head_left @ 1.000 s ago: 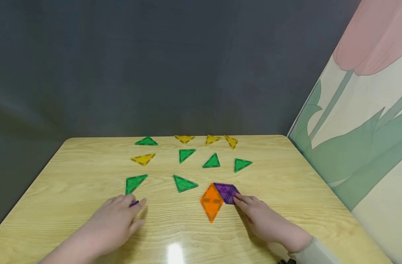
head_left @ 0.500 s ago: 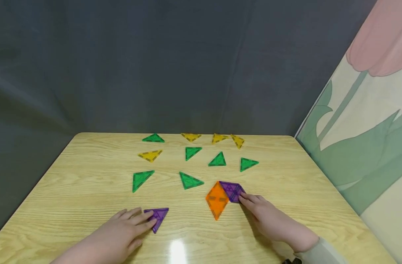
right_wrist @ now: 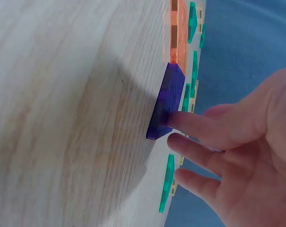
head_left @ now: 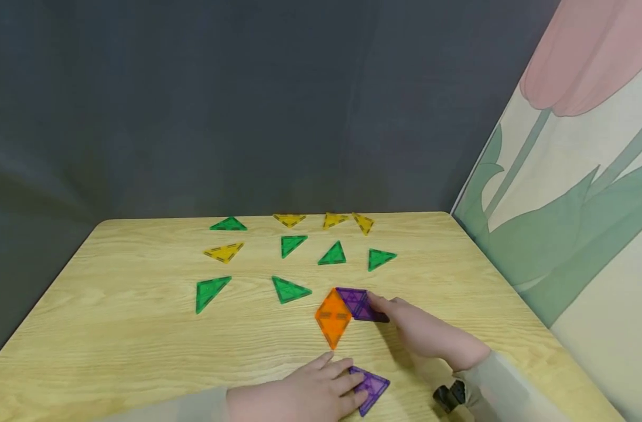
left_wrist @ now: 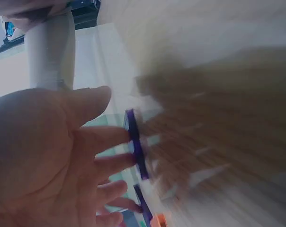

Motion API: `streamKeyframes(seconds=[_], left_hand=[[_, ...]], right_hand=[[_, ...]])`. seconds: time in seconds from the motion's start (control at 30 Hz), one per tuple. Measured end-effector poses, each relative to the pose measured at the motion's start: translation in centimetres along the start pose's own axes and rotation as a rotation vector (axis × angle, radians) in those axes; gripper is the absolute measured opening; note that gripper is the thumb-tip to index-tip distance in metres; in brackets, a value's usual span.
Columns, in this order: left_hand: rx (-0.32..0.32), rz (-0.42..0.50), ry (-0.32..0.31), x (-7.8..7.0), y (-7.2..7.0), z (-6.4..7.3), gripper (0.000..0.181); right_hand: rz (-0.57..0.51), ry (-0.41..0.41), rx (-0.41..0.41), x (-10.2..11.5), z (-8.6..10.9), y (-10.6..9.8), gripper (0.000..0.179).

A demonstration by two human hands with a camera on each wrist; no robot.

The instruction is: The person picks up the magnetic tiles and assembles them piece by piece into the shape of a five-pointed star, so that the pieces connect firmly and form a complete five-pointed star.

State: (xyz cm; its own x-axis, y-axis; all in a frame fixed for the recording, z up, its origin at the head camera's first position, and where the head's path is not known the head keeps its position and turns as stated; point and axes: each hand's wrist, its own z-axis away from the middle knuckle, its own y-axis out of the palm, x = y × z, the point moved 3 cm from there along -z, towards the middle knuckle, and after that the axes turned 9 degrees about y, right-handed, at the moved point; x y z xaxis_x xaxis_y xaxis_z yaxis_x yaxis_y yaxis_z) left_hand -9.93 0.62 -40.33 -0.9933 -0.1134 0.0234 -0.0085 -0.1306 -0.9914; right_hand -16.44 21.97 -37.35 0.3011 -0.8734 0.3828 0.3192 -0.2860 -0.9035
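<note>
My left hand [head_left: 294,395] is low in the middle of the head view, fingers spread and straight. Its fingertips touch a purple triangular magnetic tile [head_left: 375,384] near the table's front. In the left wrist view this tile [left_wrist: 136,144] appears edge-on against the fingers. My right hand [head_left: 423,331] rests a fingertip on purple tiles [head_left: 351,300] forming a slanted four-sided shape, partly covered by that hand. Their upper left edge meets an orange diamond [head_left: 334,319] of tiles. The right wrist view shows one finger on the purple tile [right_wrist: 170,97], the others extended loosely.
Several green triangular tiles [head_left: 291,291] and yellow triangular tiles [head_left: 225,252] lie spread across the table [head_left: 142,346] beyond the hands. A dark curtain [head_left: 279,111] stands behind the far edge, and a flower-patterned panel [head_left: 590,234] borders the right side.
My left hand has slid the loose purple triangle rightward, from the left to below the orange diamond. The right hand stays at the purple tiles, its fingers shifted slightly over them.
</note>
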Motion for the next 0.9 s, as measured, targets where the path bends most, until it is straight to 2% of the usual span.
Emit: streamKeyframes(seconds=[0.07, 0.17, 0.3, 0.47, 0.77, 0.9], left_hand=[[0.027, 0.001, -0.049, 0.3, -0.3, -1.8, 0.061], [0.062, 0.048, -0.151, 0.9, -0.7, -3.8, 0.063], [0.083, 0.082, -0.265, 1.7, -1.3, -4.9, 0.065], [0.078, 0.093, -0.329, 2.3, -1.5, -5.2, 0.065], [0.029, 0.102, -0.384, 3.1, -1.3, -5.5, 0.065], [-0.001, 0.145, -0.38, 3.4, -1.0, -4.4, 0.066]], right_hand=[[-0.005, -0.006, 0.0, 0.0, -0.2, -0.2, 0.068], [-0.015, 0.007, 0.007, -0.2, -0.4, -0.3, 0.069], [-0.02, 0.02, 0.011, -0.3, -0.5, -0.3, 0.069], [-0.016, 0.017, 0.007, -0.2, -0.5, -0.4, 0.068], [-0.003, 0.007, -0.008, -0.1, -0.5, -0.2, 0.063], [0.015, 0.037, -0.01, 0.0, -0.4, 0.1, 0.061]])
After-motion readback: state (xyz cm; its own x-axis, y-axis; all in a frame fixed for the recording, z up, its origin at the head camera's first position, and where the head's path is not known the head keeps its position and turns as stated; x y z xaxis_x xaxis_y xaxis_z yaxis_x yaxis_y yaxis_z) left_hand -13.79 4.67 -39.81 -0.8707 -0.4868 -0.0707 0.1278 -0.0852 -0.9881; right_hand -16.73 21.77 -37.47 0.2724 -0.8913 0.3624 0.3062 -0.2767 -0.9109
